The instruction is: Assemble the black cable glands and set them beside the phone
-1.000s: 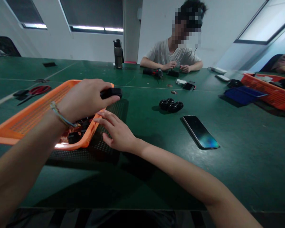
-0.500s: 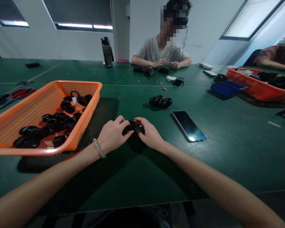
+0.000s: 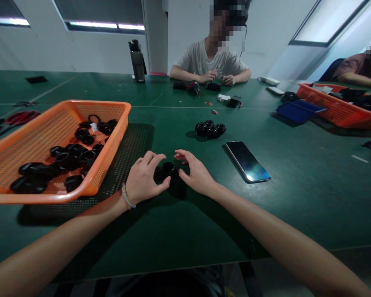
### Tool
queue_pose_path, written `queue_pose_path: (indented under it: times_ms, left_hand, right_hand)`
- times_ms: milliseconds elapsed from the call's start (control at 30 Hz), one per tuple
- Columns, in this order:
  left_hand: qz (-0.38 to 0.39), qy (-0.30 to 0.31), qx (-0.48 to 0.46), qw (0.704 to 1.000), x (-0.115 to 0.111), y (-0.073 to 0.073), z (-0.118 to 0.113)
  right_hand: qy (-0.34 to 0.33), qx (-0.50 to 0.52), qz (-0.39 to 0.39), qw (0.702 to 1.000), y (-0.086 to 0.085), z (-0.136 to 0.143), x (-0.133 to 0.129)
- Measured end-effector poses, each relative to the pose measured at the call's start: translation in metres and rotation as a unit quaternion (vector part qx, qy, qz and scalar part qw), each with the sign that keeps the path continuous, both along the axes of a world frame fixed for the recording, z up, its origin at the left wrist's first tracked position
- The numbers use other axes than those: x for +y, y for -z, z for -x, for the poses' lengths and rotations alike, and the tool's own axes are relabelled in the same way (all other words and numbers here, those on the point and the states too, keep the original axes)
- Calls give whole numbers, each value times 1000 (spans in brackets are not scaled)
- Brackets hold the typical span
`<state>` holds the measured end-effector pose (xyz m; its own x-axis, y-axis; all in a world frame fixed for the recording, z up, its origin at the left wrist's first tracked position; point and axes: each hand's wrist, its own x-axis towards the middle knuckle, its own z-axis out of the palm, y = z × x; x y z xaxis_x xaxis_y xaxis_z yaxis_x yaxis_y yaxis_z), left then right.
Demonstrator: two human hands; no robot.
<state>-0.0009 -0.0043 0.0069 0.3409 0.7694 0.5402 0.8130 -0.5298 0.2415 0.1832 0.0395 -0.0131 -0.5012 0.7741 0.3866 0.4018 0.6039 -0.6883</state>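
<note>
Near me, my left hand (image 3: 144, 178) and right hand (image 3: 195, 175) close their fingers around a small black ring part (image 3: 168, 169) resting on the green table (image 3: 185, 231). I judge it best to keep both thumbs pressed evenly and the part flat. Left sits the orange basket (image 3: 111, 165) of black rings; right, a phone (image 3: 247, 161); farther, a cluster of finished rings (image 3: 210, 129).

White walls (image 3: 80, 53) and dark windows (image 3: 102, 12) behind green table (image 3: 297, 185).

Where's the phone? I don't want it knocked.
The phone lies flat on the green table, just right of the right hand, below the pile of black rings.
</note>
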Motion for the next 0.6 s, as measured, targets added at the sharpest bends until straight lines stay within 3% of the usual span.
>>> queue_pose_path:
  times_ms: [133, 333, 467, 600]
  left_hand:
    - [-30, 67, -172, 982, -5, 5, -2]
    - [-8, 158, -136, 978, -8, 9, -9]
    - [16, 193, -140, 971, -8, 8, -11]
    - [30, 167, -196, 966, -4, 13, -11]
  right_hand:
    - [-47, 25, -76, 996, -6, -4, -5]
    - [-115, -3, -218, 969, -6, -1, -14]
    - [-87, 17, -229, 969, -6, 3, -17]
    - [-46, 58, -188, 979, -11, -1, -17]
